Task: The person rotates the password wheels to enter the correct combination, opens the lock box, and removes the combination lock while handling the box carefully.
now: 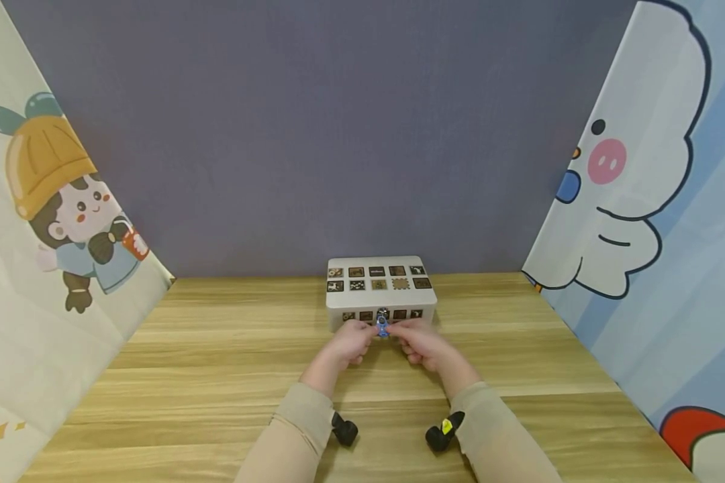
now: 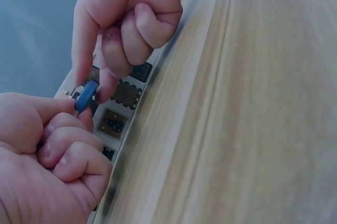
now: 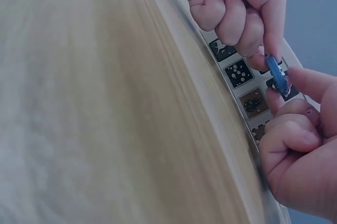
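Observation:
A small blue padlock point(image 1: 382, 327) is at the metal latch point(image 1: 382, 313) on the front of a white box point(image 1: 374, 299). From the left side, my left hand point(image 1: 352, 340) pinches the padlock between thumb and index finger, its other fingers curled in. My right hand point(image 1: 423, 342) pinches it from the opposite side, fingertips close to the left ones. Both wrist views show the blue padlock point(image 2: 86, 96) between the two hands; fingers hide part of it. Dark and brown square pictures decorate the box's lid and front.
The box stands on a wood-grain table point(image 1: 229, 362), near its back edge, before a grey-purple panel point(image 1: 338, 134). Cartoon-printed curtains point(image 1: 634, 201) flank the table on both sides. Black devices point(image 1: 346, 429) are worn at both wrists.

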`<action>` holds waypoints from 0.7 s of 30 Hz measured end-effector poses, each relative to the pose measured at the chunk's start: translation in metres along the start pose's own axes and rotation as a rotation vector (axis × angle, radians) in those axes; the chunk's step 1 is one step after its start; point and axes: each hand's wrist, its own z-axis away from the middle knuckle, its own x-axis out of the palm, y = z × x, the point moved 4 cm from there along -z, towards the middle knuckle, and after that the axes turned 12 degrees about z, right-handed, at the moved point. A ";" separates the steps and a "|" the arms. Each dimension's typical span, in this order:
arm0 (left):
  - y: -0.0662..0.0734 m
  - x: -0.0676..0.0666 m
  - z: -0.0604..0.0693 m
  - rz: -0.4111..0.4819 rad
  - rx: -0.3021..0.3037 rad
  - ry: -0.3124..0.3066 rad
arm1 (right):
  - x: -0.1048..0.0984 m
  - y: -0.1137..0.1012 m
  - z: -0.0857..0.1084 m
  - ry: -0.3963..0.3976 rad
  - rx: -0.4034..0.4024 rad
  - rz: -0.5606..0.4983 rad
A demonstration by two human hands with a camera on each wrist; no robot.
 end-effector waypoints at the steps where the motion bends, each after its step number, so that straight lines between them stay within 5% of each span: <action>1: 0.000 0.000 0.000 0.001 -0.002 -0.001 | 0.001 0.000 0.000 0.002 -0.006 0.004; 21: -0.002 -0.001 -0.004 0.007 0.003 0.003 | 0.002 0.000 -0.002 0.022 0.019 -0.003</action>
